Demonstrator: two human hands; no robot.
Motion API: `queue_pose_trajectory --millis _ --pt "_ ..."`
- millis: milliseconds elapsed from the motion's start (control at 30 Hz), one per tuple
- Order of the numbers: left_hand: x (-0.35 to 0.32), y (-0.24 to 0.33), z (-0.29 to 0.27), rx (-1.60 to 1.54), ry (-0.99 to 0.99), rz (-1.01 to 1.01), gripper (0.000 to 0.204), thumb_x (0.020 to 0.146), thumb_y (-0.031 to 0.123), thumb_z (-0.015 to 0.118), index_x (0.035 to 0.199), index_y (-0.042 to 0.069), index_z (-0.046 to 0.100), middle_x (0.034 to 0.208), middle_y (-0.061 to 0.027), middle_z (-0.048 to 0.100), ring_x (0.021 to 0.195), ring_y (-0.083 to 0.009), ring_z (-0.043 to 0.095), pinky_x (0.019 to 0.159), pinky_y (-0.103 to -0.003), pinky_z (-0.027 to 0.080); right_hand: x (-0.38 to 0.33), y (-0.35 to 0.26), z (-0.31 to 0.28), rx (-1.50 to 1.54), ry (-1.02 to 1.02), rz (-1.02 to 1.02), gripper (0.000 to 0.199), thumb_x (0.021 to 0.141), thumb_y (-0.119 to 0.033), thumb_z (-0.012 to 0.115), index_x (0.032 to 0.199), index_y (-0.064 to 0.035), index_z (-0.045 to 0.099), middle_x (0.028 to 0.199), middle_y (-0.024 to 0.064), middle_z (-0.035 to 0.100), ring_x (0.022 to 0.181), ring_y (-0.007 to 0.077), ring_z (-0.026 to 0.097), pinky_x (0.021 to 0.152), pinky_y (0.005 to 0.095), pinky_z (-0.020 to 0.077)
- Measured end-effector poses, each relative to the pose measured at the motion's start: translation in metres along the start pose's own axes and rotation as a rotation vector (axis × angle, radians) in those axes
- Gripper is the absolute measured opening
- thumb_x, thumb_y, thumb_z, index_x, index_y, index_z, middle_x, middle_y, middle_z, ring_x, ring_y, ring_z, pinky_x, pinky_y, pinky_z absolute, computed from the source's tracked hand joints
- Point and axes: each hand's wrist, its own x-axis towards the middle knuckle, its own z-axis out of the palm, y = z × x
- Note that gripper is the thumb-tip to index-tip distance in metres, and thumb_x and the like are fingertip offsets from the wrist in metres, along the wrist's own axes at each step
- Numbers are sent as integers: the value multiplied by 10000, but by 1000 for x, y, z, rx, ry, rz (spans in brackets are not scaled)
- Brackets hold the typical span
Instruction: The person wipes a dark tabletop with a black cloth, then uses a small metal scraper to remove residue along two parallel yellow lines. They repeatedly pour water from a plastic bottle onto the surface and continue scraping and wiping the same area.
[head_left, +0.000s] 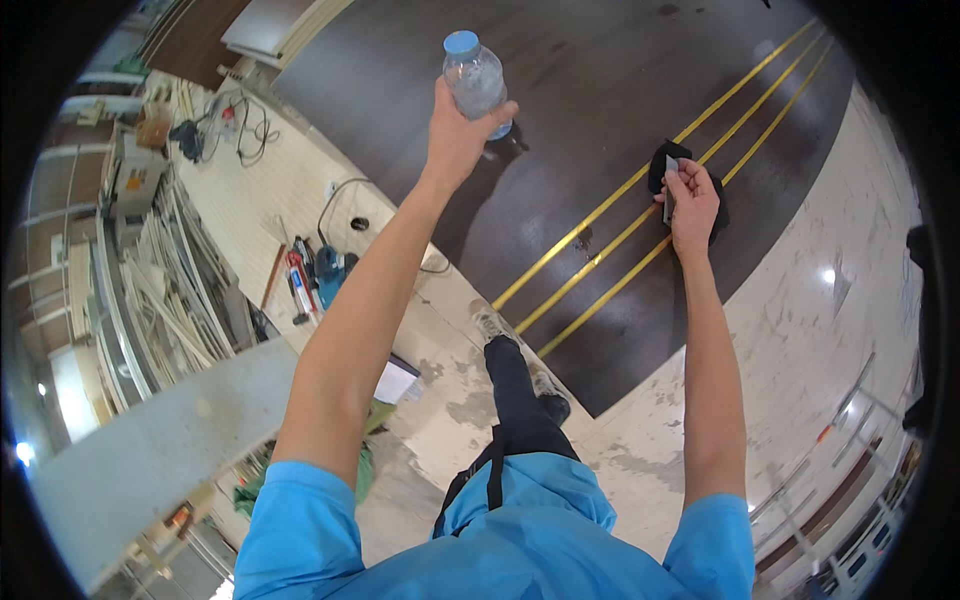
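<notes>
A clear plastic bottle (476, 82) with a blue cap is gripped in my left hand (457, 140), held over the dark panel (560, 170). Three yellow stripes (600, 255) run diagonally across that panel. My right hand (692, 205) is closed around a small flat grey blade-like piece (671, 165), with a black cloth (719, 212) under and beside the fingers. Exactly what the right fingers pinch is partly hidden. Wet-looking spots and smears mark the panel near both hands.
Left of the panel, a pale bench (270, 180) carries cables (250, 130), a teal power tool (333, 272) and a tube (298, 280). Strips of offcut material (175, 290) are piled farther left. My shoes (490, 322) stand by the panel's near corner on a stained floor (640, 440).
</notes>
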Motion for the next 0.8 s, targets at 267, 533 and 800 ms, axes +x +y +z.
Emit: queue_pose_trajectory --millis 267,533,800 --pt "35 -17 -26 465 -363 77 541 823 253 981 1225 -12 733 1261 -202 782 1225 -351 728 1068 -471 545 28 -13 19 -206 51 32 269 1066 -102 752 1303 19 714 1092 29 736 944 106 693 875 289 581" --pt "83 -48 -6 538 -233 146 650 886 446 927 1291 -1 686 1268 -182 750 1254 -401 656 1081 -525 513 -106 -74 75 -608 361 -103 135 1018 -23 752 1148 -37 786 1068 68 755 970 212 720 904 332 571" --pt "82 -62 -4 701 -199 242 832 865 598 893 1351 -25 634 1310 -189 720 1277 -430 622 1092 -551 504 -155 -40 111 -959 337 -309 137 968 -23 766 1100 -52 791 1093 100 720 1031 317 670 908 433 549"
